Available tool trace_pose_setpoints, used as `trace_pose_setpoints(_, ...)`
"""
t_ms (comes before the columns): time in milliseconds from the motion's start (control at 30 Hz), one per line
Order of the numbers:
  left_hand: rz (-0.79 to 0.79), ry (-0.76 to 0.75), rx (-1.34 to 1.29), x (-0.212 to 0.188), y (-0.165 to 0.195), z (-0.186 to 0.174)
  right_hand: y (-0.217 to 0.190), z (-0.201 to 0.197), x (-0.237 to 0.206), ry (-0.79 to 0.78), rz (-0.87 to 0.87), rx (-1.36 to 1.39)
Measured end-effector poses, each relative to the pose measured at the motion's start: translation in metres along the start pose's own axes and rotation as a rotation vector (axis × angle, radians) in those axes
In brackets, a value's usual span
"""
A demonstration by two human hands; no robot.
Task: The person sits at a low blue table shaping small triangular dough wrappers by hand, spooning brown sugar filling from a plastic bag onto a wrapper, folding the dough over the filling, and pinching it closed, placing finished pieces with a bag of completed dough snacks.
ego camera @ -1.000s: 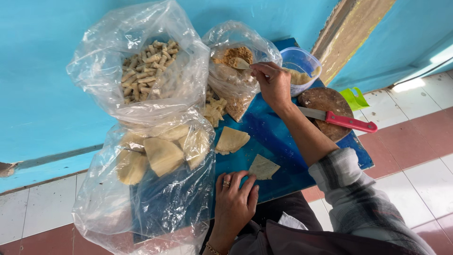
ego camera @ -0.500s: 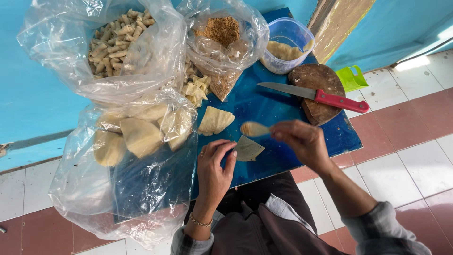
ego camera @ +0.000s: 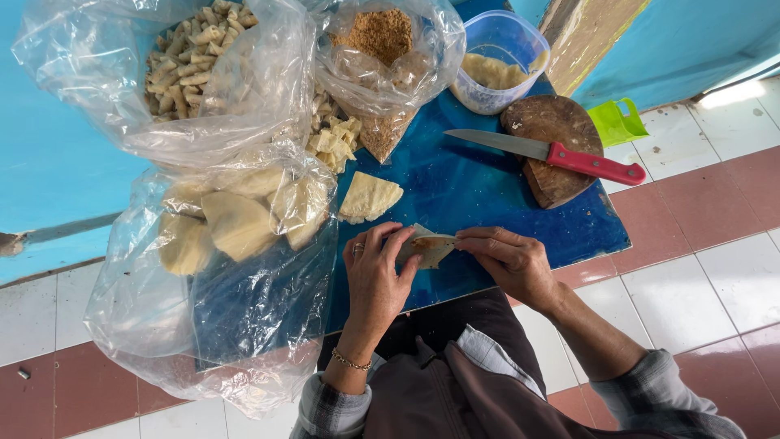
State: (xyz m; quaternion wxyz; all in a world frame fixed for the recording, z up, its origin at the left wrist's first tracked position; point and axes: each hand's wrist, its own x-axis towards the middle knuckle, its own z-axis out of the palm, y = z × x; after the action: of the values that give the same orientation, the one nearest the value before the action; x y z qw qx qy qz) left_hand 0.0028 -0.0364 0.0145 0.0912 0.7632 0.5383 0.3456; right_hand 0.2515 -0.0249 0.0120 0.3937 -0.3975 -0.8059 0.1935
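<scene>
Blue, glossy tabletop (ego camera: pixel 487 203) is filling the middle of the view, sitting over white and dull-red floor tiles. At its near edge, both hands are meeting on a thin pale-yellow pastry wrapper with a smear of brown filling (ego camera: pixel 428 248). The left hand (ego camera: pixel 375 276) is curling around the wrapper's left side, thumb and fingers pinching it, a ring on one finger and a thin bracelet at the wrist. The right hand (ego camera: pixel 513 262) is lying flatter, its fingertips pressing the wrapper's right edge. Both forearms are reaching up from the lap. Just beyond the wrapper a folded pale wrapper piece (ego camera: pixel 368 197) is lying, and a red-handled kitchen knife (ego camera: pixel 552 154) is resting across a round dark wooden board (ego camera: pixel 556 183).
</scene>
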Motion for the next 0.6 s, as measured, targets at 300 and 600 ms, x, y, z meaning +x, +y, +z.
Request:
trace_pose_setpoints(300,0.007,-0.003,-0.016,0.001,-0.005,0.002,-0.005,-0.007,0.002,-0.042,-0.104,-0.096)
trace_pose_setpoints(600,0.022,0.001,-0.008,0.003,-0.005,0.003,-0.014,-0.006,0.000,-0.036,-0.211,-0.145)
